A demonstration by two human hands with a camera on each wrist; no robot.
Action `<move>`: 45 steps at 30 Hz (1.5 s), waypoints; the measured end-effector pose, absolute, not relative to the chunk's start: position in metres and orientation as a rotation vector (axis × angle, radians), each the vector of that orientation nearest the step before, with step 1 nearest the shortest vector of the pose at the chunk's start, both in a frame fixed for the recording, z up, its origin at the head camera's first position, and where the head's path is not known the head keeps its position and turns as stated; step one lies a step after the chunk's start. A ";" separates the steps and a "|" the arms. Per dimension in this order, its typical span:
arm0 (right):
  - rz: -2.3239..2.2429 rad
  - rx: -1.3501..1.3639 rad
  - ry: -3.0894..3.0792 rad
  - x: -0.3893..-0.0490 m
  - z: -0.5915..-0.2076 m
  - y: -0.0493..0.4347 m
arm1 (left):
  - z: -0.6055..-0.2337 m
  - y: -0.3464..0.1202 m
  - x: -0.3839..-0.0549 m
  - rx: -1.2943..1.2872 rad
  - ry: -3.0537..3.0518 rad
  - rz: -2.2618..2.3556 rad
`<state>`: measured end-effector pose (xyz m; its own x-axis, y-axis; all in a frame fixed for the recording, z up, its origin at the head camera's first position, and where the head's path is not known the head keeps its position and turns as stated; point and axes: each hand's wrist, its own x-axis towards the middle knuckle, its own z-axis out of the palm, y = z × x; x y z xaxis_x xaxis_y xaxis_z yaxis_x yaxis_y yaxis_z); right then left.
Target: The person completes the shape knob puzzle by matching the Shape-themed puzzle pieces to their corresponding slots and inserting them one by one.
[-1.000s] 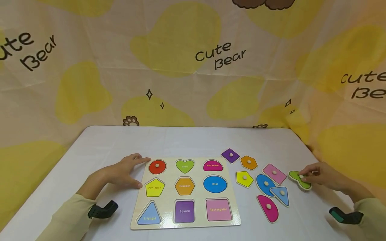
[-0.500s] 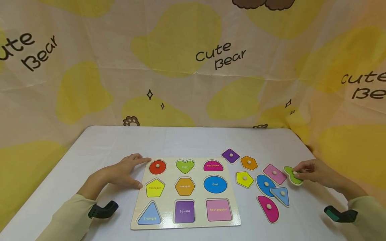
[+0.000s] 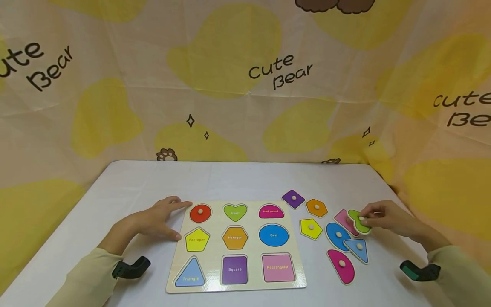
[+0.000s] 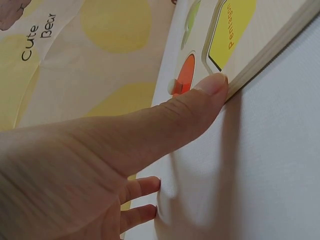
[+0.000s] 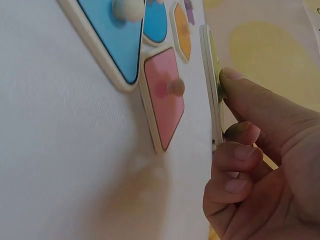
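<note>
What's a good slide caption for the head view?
Right hand pinches the green heart; left hand touches the board, where only the red circle is fitted.

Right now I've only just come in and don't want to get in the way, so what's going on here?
A person has a shape puzzle board on the table. Their right hand pinches the green heart piece by its knob, off the table. Their left hand has its thumb and index finger at the board's left edge. The red circle piece sits in the board; seven other pieces lie loose to the right.
</note>
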<state>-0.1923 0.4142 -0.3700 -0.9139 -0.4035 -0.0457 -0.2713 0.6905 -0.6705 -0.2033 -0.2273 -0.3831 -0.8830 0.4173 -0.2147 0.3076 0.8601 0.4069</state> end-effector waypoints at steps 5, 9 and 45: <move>-1.053 -0.560 2.700 -0.195 -0.369 0.401 | -0.381 -0.227 -0.202 0.546 2.739 0.525; -1.058 -0.561 2.694 -0.197 -0.368 0.390 | -0.380 -0.227 -0.202 0.546 2.739 0.531; -1.193 -0.483 2.698 -0.210 -0.369 0.321 | -0.384 -0.228 -0.203 0.536 2.753 0.516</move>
